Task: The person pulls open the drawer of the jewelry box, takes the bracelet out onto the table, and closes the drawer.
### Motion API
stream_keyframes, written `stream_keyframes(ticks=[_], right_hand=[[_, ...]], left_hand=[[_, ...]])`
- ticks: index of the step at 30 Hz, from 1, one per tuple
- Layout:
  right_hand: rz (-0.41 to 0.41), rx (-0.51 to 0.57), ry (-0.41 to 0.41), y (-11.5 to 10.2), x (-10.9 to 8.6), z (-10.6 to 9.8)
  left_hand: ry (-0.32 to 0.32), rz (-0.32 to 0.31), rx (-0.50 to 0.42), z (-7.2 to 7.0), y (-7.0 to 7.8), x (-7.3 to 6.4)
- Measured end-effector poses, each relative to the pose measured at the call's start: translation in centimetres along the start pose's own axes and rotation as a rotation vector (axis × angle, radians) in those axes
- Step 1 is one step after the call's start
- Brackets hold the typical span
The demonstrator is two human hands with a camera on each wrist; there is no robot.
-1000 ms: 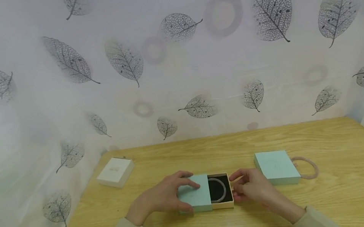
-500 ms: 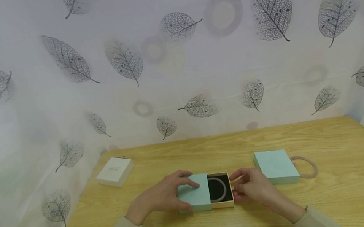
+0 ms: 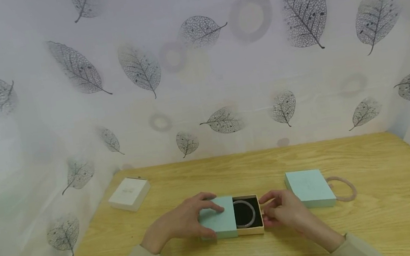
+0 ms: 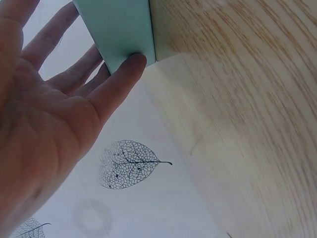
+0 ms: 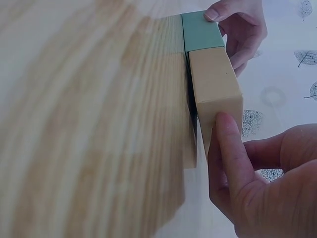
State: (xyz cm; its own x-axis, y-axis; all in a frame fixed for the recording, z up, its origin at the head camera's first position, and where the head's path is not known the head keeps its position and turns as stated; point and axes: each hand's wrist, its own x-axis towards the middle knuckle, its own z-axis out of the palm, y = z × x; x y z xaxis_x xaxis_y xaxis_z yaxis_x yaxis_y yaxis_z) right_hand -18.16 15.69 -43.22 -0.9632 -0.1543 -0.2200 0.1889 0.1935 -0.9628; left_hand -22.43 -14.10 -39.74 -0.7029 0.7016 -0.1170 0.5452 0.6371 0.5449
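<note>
A pale teal sliding gift box (image 3: 217, 221) lies on the table in front of me, its cream inner drawer (image 3: 250, 232) part way out to the right. Inside the drawer, a pinkish-grey bangle (image 3: 253, 214) rests on black lining, its left part hidden by the sleeve. My left hand (image 3: 186, 219) grips the teal sleeve, thumb on the near side and fingers over the top and far side. My right hand (image 3: 283, 208) is at the drawer's right end, fingers bent. In the right wrist view, a fingertip (image 5: 225, 121) touches the drawer's end face; whether a pull tab is pinched there is hidden.
A second teal box (image 3: 310, 189), closed, stands to the right, with another bangle (image 3: 350, 189) beside it on the wooden table (image 3: 215, 176). A white box (image 3: 130, 194) sits at the back left. Leaf-patterned sheeting (image 3: 218, 78) hangs behind and at the sides.
The drawer sits very slightly farther out of its sleeve to the right. Both hands keep nearly the same positions; the head view has shifted a little.
</note>
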Motion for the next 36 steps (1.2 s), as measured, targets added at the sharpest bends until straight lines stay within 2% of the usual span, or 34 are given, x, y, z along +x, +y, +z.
stream_keyframes(ticks=[15,36], right_hand=[[-0.001,0.000,-0.026,-0.27,-0.55,-0.40],[0.003,0.003,-0.010,0.02,-0.61,-0.72]], left_hand=[[-0.007,-0.016,0.001,0.29,-0.16,-0.01],[-0.005,-0.004,0.001,0.16,-0.19,-0.05]])
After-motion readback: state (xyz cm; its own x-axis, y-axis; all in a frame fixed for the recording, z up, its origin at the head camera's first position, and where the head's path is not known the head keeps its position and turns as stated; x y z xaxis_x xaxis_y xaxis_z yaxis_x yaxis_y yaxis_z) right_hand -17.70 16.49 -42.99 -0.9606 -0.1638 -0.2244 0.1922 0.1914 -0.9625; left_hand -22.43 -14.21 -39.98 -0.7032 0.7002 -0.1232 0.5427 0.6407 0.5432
